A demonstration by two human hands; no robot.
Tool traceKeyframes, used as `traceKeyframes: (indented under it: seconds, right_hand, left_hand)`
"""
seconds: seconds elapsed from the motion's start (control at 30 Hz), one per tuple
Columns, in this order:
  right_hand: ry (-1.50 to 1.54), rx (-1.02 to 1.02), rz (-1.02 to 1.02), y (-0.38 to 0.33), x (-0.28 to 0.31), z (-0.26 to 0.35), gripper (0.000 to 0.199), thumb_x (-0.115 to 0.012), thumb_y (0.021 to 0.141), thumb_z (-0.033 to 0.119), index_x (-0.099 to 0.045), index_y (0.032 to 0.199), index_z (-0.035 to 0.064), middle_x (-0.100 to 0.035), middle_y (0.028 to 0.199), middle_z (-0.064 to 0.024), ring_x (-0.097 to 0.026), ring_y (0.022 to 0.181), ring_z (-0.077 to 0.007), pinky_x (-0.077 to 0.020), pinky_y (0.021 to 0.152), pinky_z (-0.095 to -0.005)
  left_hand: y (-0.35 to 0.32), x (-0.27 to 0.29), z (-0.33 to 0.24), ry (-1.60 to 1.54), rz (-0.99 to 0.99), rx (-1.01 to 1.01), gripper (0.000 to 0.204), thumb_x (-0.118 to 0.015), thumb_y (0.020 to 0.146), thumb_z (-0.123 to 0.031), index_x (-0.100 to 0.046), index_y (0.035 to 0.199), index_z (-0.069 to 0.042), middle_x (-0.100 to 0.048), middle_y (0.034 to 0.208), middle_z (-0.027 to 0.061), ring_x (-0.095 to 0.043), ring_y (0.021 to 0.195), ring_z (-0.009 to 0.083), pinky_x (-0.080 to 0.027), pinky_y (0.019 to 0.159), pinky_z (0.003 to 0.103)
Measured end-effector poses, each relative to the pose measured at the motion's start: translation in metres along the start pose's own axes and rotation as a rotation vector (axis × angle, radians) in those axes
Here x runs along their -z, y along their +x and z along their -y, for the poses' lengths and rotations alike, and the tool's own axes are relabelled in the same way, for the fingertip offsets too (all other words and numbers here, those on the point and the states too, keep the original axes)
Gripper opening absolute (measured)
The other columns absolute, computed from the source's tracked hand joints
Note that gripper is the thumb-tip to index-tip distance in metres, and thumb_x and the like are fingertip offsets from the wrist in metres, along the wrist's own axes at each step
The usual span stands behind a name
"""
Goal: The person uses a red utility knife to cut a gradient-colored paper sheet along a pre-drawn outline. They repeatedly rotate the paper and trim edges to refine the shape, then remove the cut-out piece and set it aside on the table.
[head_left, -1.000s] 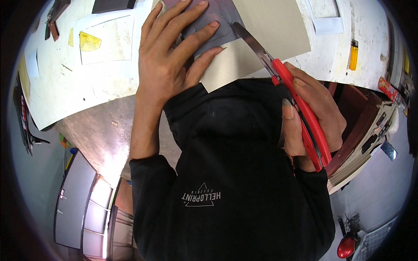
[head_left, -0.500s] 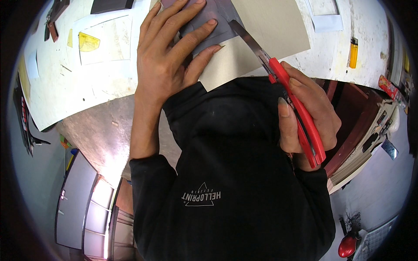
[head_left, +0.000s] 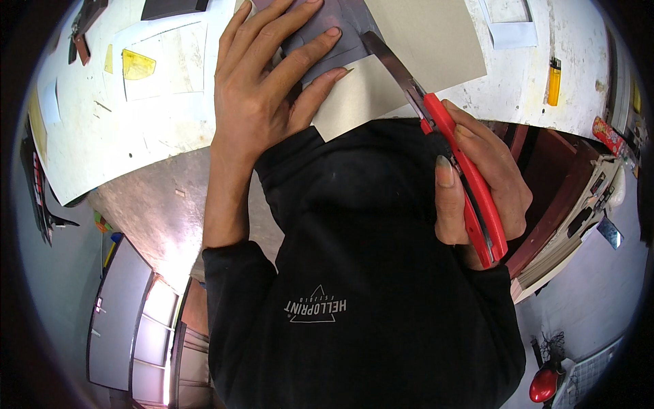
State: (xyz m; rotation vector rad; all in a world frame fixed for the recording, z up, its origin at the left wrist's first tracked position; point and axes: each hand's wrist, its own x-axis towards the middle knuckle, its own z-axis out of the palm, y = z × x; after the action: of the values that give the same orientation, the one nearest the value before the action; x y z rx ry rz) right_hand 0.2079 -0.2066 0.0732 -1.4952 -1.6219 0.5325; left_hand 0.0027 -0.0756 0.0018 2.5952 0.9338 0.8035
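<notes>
My left hand [head_left: 262, 95] lies with fingers spread on a dark grey sheet [head_left: 347, 48], which has thin curved lines on it. Beneath and around that sheet is beige card [head_left: 429, 41], its near corner sticking out past the table edge. In my right hand [head_left: 494, 170] is a pair of red-handled shears [head_left: 473, 177], the fingers wrapped round the grips and the thumb along the near side. Their long metal blade reaches over the card, its tip at the grey sheet's right edge. Whether a second blade sits under the card I cannot tell.
On the white table [head_left: 170, 129] lie a yellow translucent piece [head_left: 139, 64] at the left and a yellow lighter [head_left: 554, 82] at the right. A white paper frame [head_left: 514, 35] is at the far right. Below the table's right side stands a dark red drawer or shelf [head_left: 562, 170].
The shears and my right hand have shifted very slightly, the handles a little lower. My left hand keeps its place on the sheet.
</notes>
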Motion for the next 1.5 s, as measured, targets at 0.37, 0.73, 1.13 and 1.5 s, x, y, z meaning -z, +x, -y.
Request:
traceKeyframes:
  seconds: [0.37, 0.73, 1.13, 1.5]
  right_hand:
    - [-0.010, -0.064, -0.054, -0.011, -0.011, 0.009, 0.028, -0.066, 0.084, 0.003, -0.058, 0.109, -0.0062, -0.066, 0.103, -0.0310, -0.068, 0.099, -0.0365, -0.0528, 0.088, -0.0384]
    - [-0.001, 0.003, -0.103, -0.017, -0.010, 0.003, 0.033, -0.066, 0.081, 0.000, -0.057, 0.111, -0.0082, -0.064, 0.106, -0.0330, -0.067, 0.100, -0.0396, -0.0554, 0.087, -0.0410]
    - [0.458, -0.109, -0.258, 0.001, 0.016, -0.053, 0.034, -0.070, 0.085, 0.012, -0.058, 0.113, -0.0018, -0.064, 0.111, -0.0309, -0.066, 0.103, -0.0345, -0.0509, 0.092, -0.0425]
    - [0.405, -0.101, -0.213, 0.030, 0.011, -0.067, 0.030, -0.069, 0.086, 0.011, -0.064, 0.110, -0.0058, -0.070, 0.099, -0.0228, -0.070, 0.092, -0.0241, -0.0538, 0.085, -0.0340]
  left_hand:
    - [0.002, 0.001, -0.002, 0.005, 0.009, 0.006, 0.038, -0.082, 0.069, -0.024, -0.074, 0.106, -0.016, -0.064, 0.125, 0.0100, -0.053, 0.126, 0.0273, -0.032, 0.111, 0.049]
    - [0.002, 0.001, -0.007, 0.057, 0.017, 0.012, 0.038, -0.081, 0.071, -0.024, -0.074, 0.107, -0.015, -0.064, 0.126, 0.0099, -0.053, 0.125, 0.0270, -0.033, 0.110, 0.049]
    - [-0.003, -0.016, -0.028, 0.073, -0.102, 0.118, 0.033, -0.080, 0.074, -0.023, -0.074, 0.106, -0.014, -0.065, 0.123, 0.0080, -0.053, 0.124, 0.0273, -0.028, 0.112, 0.049]
    - [-0.003, -0.018, -0.026, 0.081, -0.089, 0.112, 0.033, -0.079, 0.073, -0.021, -0.074, 0.105, -0.014, -0.066, 0.122, 0.0089, -0.053, 0.124, 0.0279, -0.028, 0.111, 0.050]
